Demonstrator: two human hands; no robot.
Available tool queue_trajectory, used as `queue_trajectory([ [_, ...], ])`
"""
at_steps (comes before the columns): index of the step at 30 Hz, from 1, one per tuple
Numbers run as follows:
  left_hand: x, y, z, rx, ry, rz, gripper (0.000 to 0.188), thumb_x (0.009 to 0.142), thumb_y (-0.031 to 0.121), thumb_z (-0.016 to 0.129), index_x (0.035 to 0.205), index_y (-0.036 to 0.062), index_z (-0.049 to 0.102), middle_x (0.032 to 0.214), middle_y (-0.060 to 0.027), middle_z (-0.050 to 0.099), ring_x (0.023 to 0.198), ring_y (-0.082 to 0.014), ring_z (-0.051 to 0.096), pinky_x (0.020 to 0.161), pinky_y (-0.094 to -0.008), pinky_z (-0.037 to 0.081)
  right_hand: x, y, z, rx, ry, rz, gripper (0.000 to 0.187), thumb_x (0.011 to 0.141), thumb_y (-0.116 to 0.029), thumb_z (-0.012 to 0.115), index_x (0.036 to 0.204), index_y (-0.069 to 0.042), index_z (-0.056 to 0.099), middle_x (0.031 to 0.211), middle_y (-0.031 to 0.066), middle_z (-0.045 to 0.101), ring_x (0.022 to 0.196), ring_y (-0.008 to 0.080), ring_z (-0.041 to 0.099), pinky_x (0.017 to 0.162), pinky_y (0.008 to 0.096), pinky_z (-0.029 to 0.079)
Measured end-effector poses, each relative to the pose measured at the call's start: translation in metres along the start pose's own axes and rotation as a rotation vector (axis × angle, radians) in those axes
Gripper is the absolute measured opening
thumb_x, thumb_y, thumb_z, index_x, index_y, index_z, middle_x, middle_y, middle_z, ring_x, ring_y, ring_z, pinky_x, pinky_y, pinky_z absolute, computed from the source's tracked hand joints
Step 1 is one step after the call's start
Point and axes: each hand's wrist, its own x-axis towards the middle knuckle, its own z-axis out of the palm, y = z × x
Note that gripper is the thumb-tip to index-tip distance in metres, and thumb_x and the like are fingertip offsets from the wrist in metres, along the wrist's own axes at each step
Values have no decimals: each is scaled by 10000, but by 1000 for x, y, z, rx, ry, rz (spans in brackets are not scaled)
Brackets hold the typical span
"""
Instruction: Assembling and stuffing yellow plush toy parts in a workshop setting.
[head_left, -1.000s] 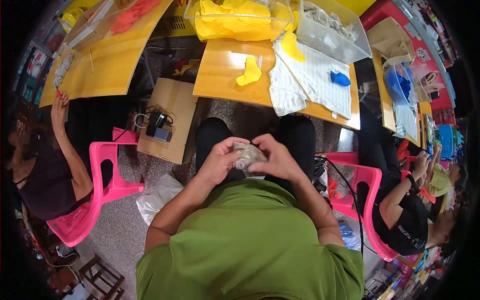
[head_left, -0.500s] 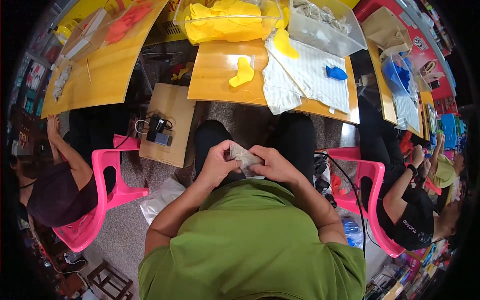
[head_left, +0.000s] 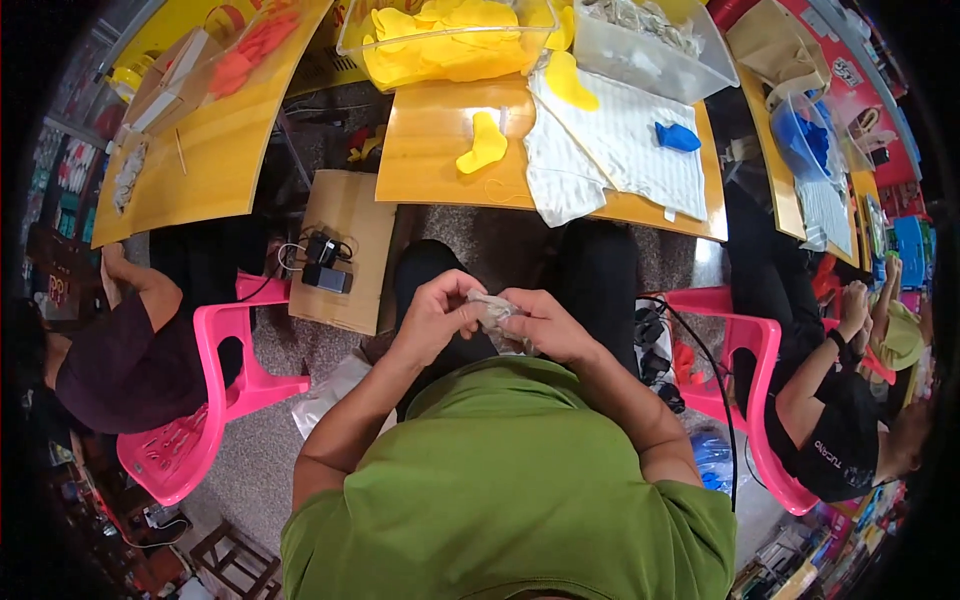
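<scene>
Above my lap, a small grey-beige piece of fabric is pinched between my two hands; it looks crumpled and its exact kind is not clear. My left hand grips its left side with thumb and fingers. From the right, my right hand holds the other edge, fingers curled round it. On the table in front lie a yellow sock-shaped fabric piece and a striped white cloth. A second yellow piece and a small blue fabric piece rest on that cloth.
A clear bin of yellow pieces and a bin of grey pieces stand at the table's far side. A cardboard box with black adapters is left of my knees. People sit on pink chairs at both sides.
The fabric piece has been turned and bunched up between my fingers, and its pointed shape has become crumpled. My right-hand fingers have curled further over it.
</scene>
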Motion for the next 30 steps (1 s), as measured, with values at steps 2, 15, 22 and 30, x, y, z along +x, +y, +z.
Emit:
queue_trajectory([
  [2,2,-7,-1,24,105,54,103,847,71,620,884,57,526,721,-3,562,535,-47,519,457,-182,429,4,8,5,-26,55,-88,165,855,-48,527,1015,-20,549,722,5,563,610,114,517,546,264,430],
  [15,53,18,2,69,143,7,97,873,129,583,848,55,527,674,-6,562,522,-67,532,429,-179,404,-6,-13,-3,45,262,56,168,858,-111,510,1000,-22,522,716,49,556,583,159,556,546,295,452],
  [22,170,44,10,1263,453,431,297,789,250,659,904,3,541,818,-136,576,780,-282,605,690,-410,487,0,-17,-32,337,378,-103,268,928,-220,483,1112,-27,511,655,5,466,488,60,402,424,204,358],
  [30,209,45,-7,1475,478,168,343,786,283,633,937,-17,562,918,-200,586,859,-365,600,737,-450,487,6,-12,-44,303,403,-143,296,921,-272,503,1103,-39,523,669,11,479,496,65,411,428,204,354],
])
